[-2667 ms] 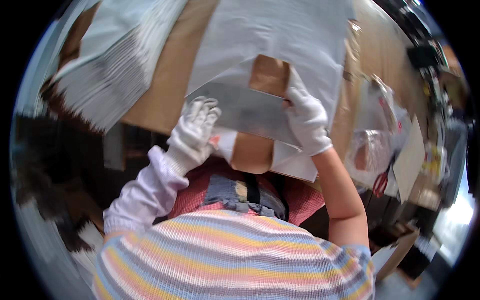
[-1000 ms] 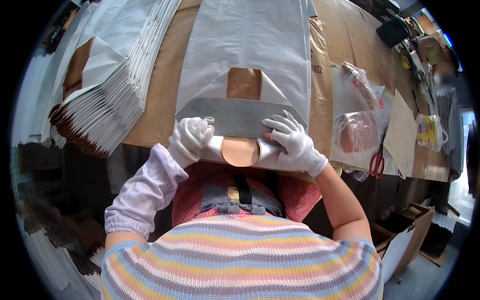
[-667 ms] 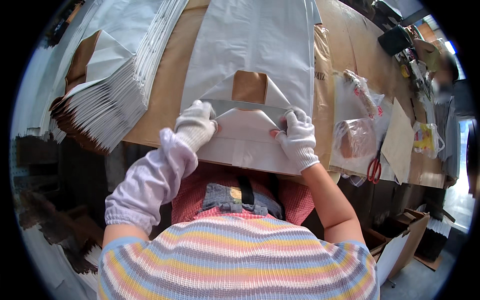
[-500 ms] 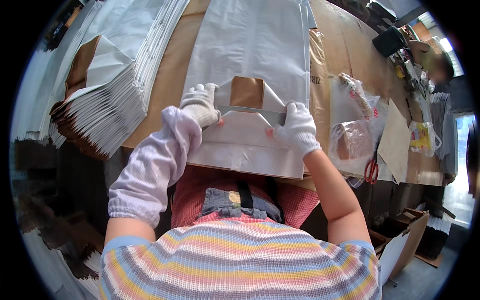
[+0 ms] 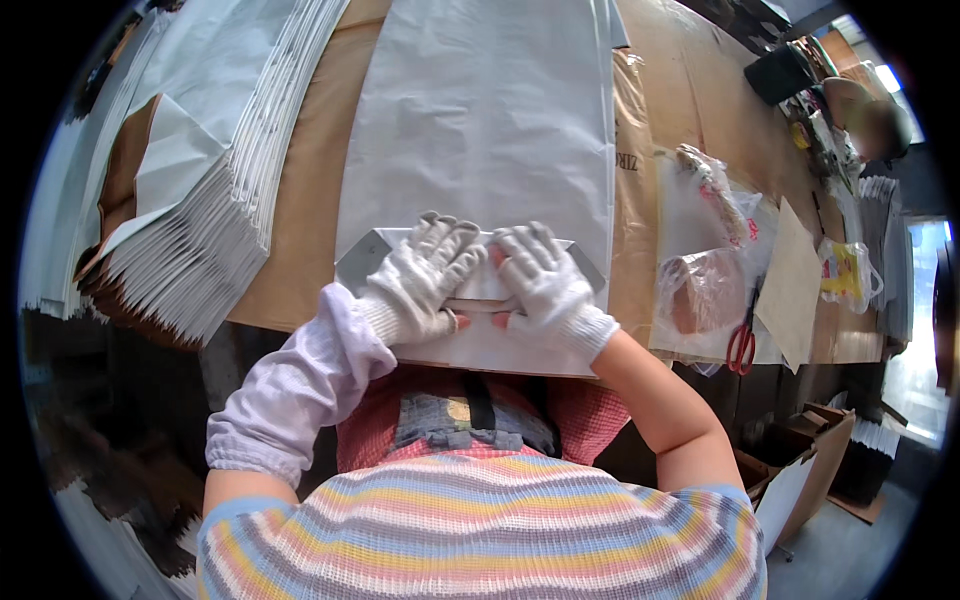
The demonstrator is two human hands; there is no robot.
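Observation:
A large white paper bag [image 5: 480,120] lies flat on the table in front of me, its near end folded into a flap with slanted grey corners. My left hand [image 5: 420,280], in a white knit glove with a bare thumb tip, rests flat on the left part of that folded end, fingers stretched out. Beside it, my right hand [image 5: 545,285], gloved the same way, lies on the right part with its fingers extended. The two hands nearly meet at the middle of the fold. Parts of the flap are hidden beneath them.
A fanned stack of white bags with brown insides [image 5: 180,250] lies at the left. On the right are red-handled scissors [image 5: 742,345], a clear plastic bag [image 5: 700,290] and a beige sheet [image 5: 790,280]. A person [image 5: 865,115] is at the far right; a cardboard box [image 5: 815,450] stands below.
Both hands have moved inward from the flap's outer corners and now lie flat across it. The brown square at the fold no longer shows, and the flap is pressed down.

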